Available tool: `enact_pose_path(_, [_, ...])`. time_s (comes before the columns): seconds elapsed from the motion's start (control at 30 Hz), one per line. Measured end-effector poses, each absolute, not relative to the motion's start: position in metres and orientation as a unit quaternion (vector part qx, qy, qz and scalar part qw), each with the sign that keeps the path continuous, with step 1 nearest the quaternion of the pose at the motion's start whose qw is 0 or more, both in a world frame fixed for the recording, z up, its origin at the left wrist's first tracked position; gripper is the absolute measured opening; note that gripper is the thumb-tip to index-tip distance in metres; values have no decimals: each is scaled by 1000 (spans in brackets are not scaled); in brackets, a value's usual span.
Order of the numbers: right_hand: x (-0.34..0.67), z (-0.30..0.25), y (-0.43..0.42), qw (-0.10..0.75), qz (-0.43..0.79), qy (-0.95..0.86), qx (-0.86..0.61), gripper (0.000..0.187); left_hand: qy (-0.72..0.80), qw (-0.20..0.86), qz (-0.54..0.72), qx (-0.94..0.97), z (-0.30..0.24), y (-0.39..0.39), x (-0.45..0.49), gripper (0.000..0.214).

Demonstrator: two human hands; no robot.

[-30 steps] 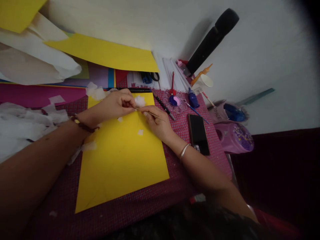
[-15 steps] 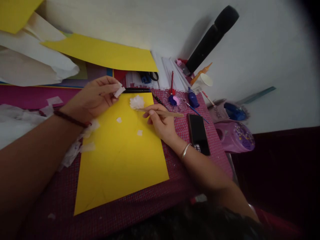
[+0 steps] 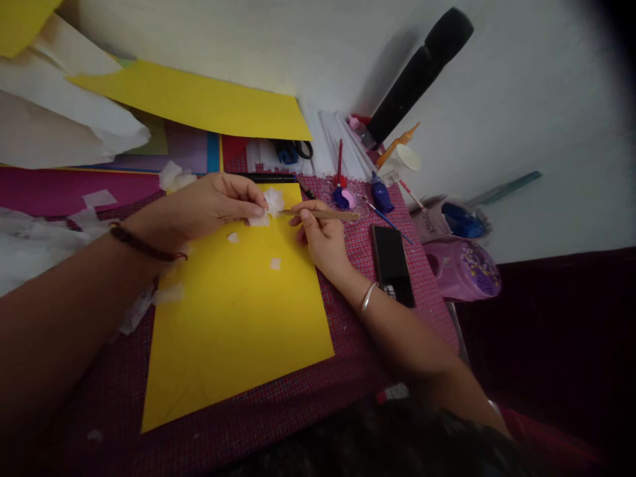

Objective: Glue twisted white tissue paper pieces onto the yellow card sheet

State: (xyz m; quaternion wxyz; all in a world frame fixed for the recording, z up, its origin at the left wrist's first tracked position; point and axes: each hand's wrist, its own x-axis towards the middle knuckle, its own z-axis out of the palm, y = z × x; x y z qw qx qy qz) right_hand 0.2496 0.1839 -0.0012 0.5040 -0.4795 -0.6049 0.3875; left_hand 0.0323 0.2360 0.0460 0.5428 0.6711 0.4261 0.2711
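A yellow sheet of paper point(image 3: 238, 311) lies on the table under my hands. Near its top edge is a ruffled cluster of white paper point(image 3: 275, 199). My left hand point(image 3: 213, 202) pinches a small white paper piece point(image 3: 258, 221) right beside that cluster, partly covering it. In my right hand point(image 3: 322, 238) is a thin wooden stick point(image 3: 330, 214), held like a pencil with its tip at the cluster's lower right side. Whether the tip touches the white paper I cannot tell. Two loose paper scraps point(image 3: 275, 264) lie lower on the yellow sheet.
Right of the sheet lie a black phone point(image 3: 392, 265), a paint palette point(image 3: 342, 197) and a blue paint bottle point(image 3: 381, 193). Crumpled white tissue point(image 3: 34, 245) spreads at left. Coloured sheets point(image 3: 199, 103) and a black cylindrical object point(image 3: 422, 73) stand toward the wall.
My left hand has moved right with the paper piece, from the sheet's upper left to beside the white cluster. My right hand stays nearly in place, still gripping the wooden stick.
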Motion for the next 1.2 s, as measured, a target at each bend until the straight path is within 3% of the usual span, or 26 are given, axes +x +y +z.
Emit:
enact_pose_path(0.33, [251, 5, 179, 510, 382, -594, -492, 44, 511, 355, 305, 721, 22, 228, 62, 11])
enact_pose_path(0.63, [247, 7, 179, 491, 385, -630, -462, 46, 499, 394, 306, 709, 27, 230, 63, 10])
enact_pose_path(0.8, [248, 5, 178, 499, 383, -621, -467, 44, 486, 357, 276, 749, 34, 234, 54, 37])
enact_pose_path(0.97, [248, 5, 178, 493, 378, -629, -469, 40, 463, 453, 254, 718, 37, 239, 50, 10])
enact_pose_path(1.2, [248, 3, 178, 494, 397, -620, -462, 40, 449, 438, 268, 731, 24, 244, 52, 9])
